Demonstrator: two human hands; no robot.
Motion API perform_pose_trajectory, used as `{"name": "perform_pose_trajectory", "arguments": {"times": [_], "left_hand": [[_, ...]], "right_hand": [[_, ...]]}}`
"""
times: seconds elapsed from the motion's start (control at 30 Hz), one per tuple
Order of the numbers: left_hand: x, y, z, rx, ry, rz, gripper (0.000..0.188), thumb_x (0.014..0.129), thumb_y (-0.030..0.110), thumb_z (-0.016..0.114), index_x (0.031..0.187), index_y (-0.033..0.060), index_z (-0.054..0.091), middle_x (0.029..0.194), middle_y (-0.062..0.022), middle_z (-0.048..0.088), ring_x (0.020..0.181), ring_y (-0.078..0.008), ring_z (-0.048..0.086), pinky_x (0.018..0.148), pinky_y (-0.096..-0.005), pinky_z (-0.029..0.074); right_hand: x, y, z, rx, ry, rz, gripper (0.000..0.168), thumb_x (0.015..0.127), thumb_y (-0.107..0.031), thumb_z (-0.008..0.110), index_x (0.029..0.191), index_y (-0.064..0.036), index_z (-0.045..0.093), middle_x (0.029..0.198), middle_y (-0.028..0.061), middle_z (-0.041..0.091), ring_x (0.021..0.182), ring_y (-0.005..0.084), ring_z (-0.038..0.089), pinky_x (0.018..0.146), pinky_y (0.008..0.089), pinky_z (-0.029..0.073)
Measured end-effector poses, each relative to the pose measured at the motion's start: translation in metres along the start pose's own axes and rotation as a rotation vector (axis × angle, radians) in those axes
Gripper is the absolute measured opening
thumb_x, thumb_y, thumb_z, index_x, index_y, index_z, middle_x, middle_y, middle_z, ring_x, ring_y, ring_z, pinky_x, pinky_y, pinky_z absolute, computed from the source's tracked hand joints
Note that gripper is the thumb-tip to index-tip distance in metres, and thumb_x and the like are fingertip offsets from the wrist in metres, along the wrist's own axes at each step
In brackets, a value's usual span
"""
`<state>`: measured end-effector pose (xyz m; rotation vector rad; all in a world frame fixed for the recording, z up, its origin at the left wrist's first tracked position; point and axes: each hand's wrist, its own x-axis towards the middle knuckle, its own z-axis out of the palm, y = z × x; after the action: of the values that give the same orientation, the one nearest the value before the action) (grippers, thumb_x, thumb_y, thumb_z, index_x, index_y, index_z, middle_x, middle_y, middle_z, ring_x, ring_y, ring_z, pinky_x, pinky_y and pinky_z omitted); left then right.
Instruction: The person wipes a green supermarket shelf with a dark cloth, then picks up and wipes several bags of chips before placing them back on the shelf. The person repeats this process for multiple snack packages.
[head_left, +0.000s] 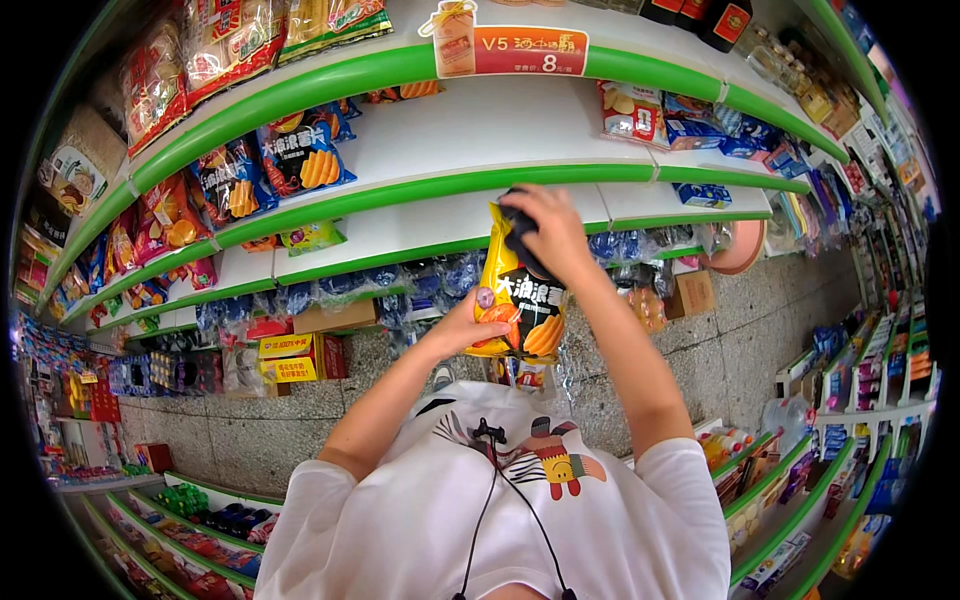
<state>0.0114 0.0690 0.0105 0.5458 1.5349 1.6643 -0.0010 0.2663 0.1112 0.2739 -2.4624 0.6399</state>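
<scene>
In front of my chest is a yellow and black bag of potato chips (534, 300), upright with its printed face towards me. My left hand (466, 324) grips the bag's lower left side, thumb across the front. A dark cloth (519, 234) is bunched under the fingers of my right hand (553, 229), against the bag's upper part. The cloth and hand hide the bag's top right corner. Beyond my hands runs a white shelf (480, 135) with green edging, where blue chip bags (304, 154) stand to the left.
A red and white snack bag (632, 112) and small blue boxes (694, 135) sit on the shelf's right. Overhead, a price sign (517, 49) hangs on the upper shelf edge. Yellow cartons (300, 358) rest low at left. Stocked shelves (795, 517) stand behind me over a speckled floor (247, 442).
</scene>
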Motion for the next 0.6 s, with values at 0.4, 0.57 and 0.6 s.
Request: {"name": "perform_pose_trajectory", "arguments": {"times": [0.4,0.57,0.6], "left_hand": [[0.0,0.014,-0.006,0.096,0.058,0.132,0.068,0.069,0.005,0.069,0.125,0.0028,0.031,0.114,-0.0059,0.048,0.105,-0.0133,0.047,0.089,-0.0291,0.04],[-0.008,0.021,-0.003,-0.101,0.04,0.073,0.06,0.072,0.003,0.067,0.122,0.0058,0.033,0.106,-0.003,0.05,0.094,-0.0103,0.052,0.08,-0.0255,0.045],[-0.009,0.021,-0.002,-0.104,0.044,0.072,0.06,0.072,0.003,0.067,0.122,0.0059,0.034,0.105,-0.0028,0.05,0.093,-0.0101,0.052,0.079,-0.0253,0.046]], "right_hand": [[-0.029,-0.062,-0.004,0.068,-0.194,-0.244,0.051,0.054,0.0,0.065,0.102,-0.016,0.059,0.113,0.006,0.054,0.089,0.0279,0.05,0.079,0.0353,0.044],[-0.013,-0.032,-0.024,0.088,-0.037,0.031,0.044,0.063,-0.002,0.065,0.105,-0.014,0.059,0.106,0.0101,0.057,0.095,0.0303,0.051,0.082,0.0371,0.043],[-0.016,-0.026,-0.022,0.117,0.007,0.055,0.042,0.064,-0.002,0.065,0.105,-0.014,0.059,0.106,0.0105,0.057,0.096,0.0304,0.051,0.083,0.0369,0.043]]}}
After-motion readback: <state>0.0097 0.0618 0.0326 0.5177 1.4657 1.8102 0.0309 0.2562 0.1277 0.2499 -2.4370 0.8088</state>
